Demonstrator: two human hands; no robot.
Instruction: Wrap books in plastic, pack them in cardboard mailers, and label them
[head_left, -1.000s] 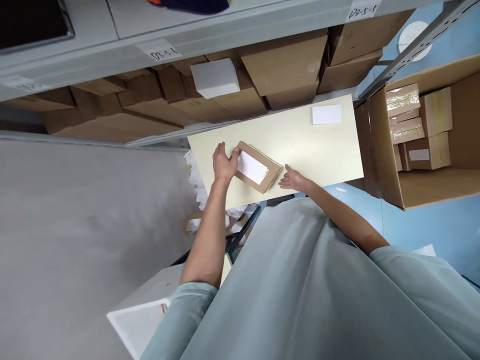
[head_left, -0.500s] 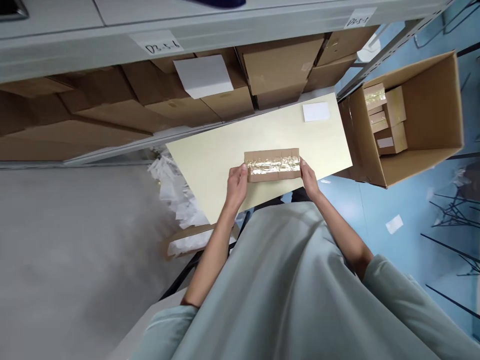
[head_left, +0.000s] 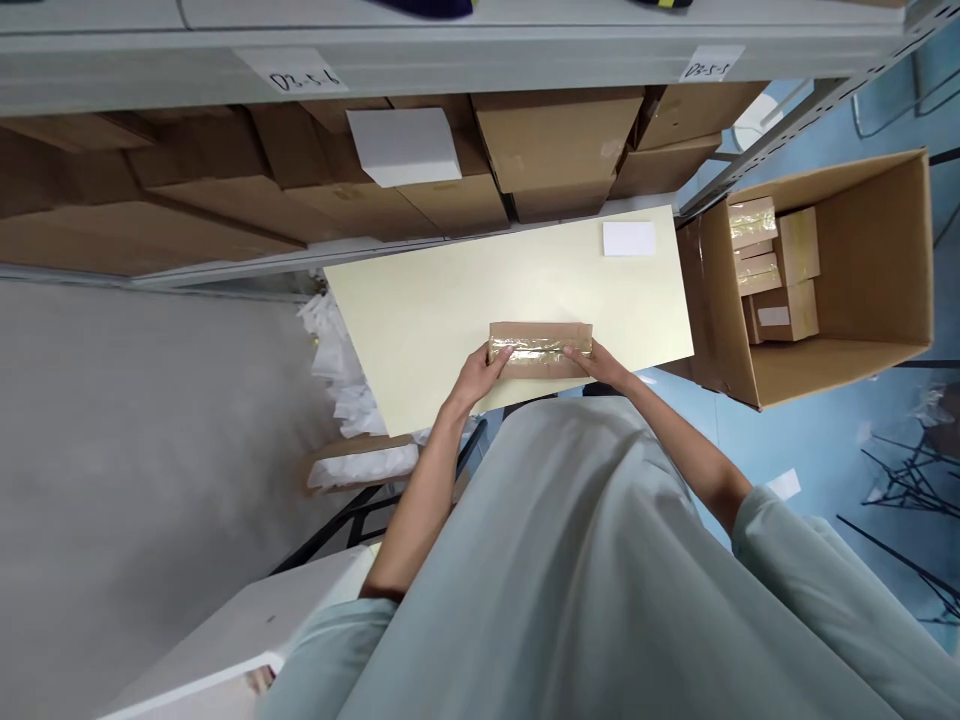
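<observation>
A small oblong cardboard box (head_left: 541,367) with shiny clear tape along its top is held between my two hands over a pale yellow board (head_left: 420,290). My left hand (head_left: 478,372) grips its left end, thumb lying on the tape. At the opposite end my right hand (head_left: 602,365) holds on, its thumb pressed on the taped top. Fingers under the box are hidden. A white paper slip (head_left: 628,239) lies on the board's far right part.
To the right stands a large open carton (head_left: 720,310) with several small taped boxes (head_left: 787,312) inside. Brown cartons (head_left: 559,140) line the shelf behind the board, under a grey shelf beam (head_left: 487,62). White crumpled packing material (head_left: 341,360) sits left of the board.
Both thumbs have moved inward from the box's ends onto its taped top. The box appears slightly lower in view and nearer my body. The camera view has shifted a little.
</observation>
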